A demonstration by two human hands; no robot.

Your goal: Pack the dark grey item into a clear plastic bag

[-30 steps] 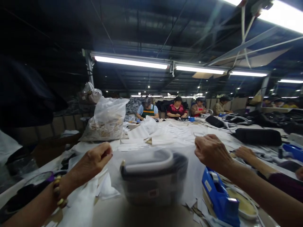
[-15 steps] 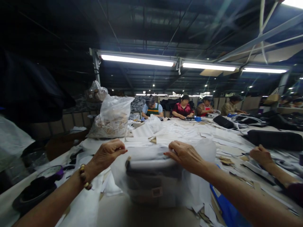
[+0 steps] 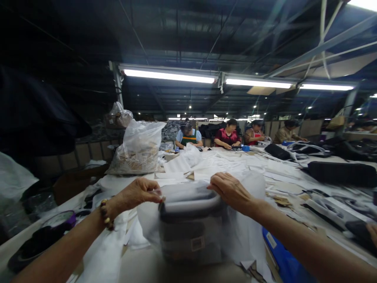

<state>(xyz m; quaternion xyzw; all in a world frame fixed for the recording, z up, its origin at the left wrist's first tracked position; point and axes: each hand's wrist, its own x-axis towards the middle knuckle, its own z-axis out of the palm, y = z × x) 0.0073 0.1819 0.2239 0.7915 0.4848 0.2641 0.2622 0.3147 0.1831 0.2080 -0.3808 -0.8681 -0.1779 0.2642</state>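
Lowered left hand (image 3: 145,192), nearly closed, pinches translucent plastic (image 3: 147,220).

No text, brand, number or sign can be read anywhere. A small pale rectangular label (image 3: 197,243) shows toward six o'clock, on the front of a blurred grey item (image 3: 184,232) in clear plastic (image 3: 147,220); it bears faint marks too smeared to make out, and whether it sits on the plastic or beneath it cannot be told. Between four and five o'clock, a white label (image 3: 271,240) is on a blue object (image 3: 284,257), any print on it too small to read.
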